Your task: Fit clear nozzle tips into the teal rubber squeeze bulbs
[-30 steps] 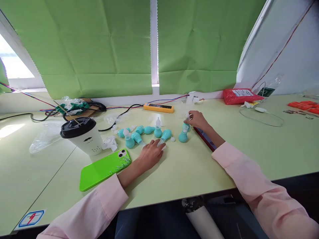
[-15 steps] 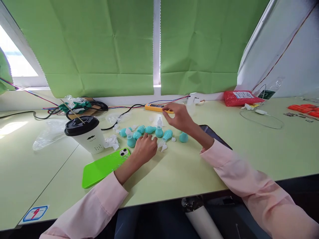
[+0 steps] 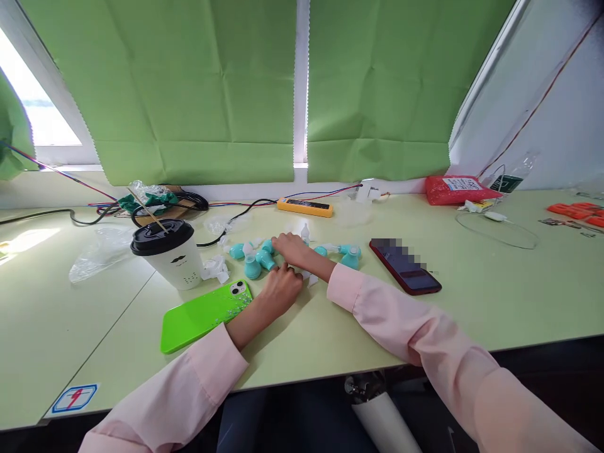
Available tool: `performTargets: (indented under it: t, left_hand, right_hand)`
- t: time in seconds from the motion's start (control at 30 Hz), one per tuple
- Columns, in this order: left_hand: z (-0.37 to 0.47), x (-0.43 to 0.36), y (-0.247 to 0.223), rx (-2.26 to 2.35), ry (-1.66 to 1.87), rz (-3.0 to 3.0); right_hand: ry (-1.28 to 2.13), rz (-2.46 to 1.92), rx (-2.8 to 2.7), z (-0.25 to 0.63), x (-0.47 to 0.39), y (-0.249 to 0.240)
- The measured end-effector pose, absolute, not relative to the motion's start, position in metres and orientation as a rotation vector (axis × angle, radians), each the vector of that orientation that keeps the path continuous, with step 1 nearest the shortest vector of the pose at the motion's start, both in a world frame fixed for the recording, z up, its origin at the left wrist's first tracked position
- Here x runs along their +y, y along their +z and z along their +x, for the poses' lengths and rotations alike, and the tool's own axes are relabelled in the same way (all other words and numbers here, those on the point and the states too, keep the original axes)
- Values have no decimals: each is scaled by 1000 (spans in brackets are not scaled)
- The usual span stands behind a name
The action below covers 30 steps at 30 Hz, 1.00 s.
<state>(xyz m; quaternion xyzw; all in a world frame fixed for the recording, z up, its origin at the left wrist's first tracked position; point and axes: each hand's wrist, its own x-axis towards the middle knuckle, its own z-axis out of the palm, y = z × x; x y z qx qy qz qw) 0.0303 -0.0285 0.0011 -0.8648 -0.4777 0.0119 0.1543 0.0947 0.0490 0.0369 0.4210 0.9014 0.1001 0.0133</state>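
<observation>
Small teal squeeze bulbs (image 3: 253, 267), several with clear whitish nozzles, lie in a loose row mid-table. My left hand (image 3: 283, 289) rests at the near side of the row, closed with its fingers curled; its fingertips are hidden, beside a tilted teal bulb (image 3: 265, 257). Just beyond it, my right hand (image 3: 295, 250) reaches over the row from the right. Its fingers are bent and pressed together at the bulbs, and what they hold, if anything, is hidden. Two teal bulbs lie to the right of the right hand, one of them standing upright (image 3: 350, 257).
A green phone case (image 3: 202, 318) and a lidded paper cup (image 3: 172, 261) stand left, near crumpled tissue (image 3: 216, 269). A dark phone (image 3: 406, 267) lies right. Behind are a yellow meter-like tool (image 3: 304, 207), cables, a plastic bag (image 3: 97, 255) and a red packet (image 3: 460, 190).
My right hand has come down and left from above the bulbs to the row beside my left hand. My left hand stays nearly in place. The dark phone is now uncovered.
</observation>
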Motion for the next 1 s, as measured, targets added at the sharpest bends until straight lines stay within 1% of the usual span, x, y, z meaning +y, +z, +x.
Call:
performTargets:
  t: [0.13,0.3,0.4,0.5,0.63,0.77,0.9,1.0]
  left_hand:
    - [32,-30,3,-1395,-3,-2465]
    - [30,-29,5,-1432,-91,-2450]
    - [28,-27,3,-1483,-94,-2460]
    - [26,-22,2,-1509,-112,-2465]
    - [22,-18,5,-1507,-101,-2484]
    - [21,-15,7,-1494,-52,-2510]
    - [23,-14,5,-1472,-55,-2474]
    - [25,-16,4,-1468,-51,-2462]
  right_hand:
    - [366,1383,2830,100,47,37]
    - [428,1416,2957,115,25,56]
    - [309,1284,3312,132,0,67]
    - [202,1129,3438,158,-28,73]
    - [74,1057,3227,202,-49,69]
    - [129,1151,3043,233,-48,49]
    - [326,1262,2899,243,-41,32]
    - [485,1323,2802,238,-38,33]
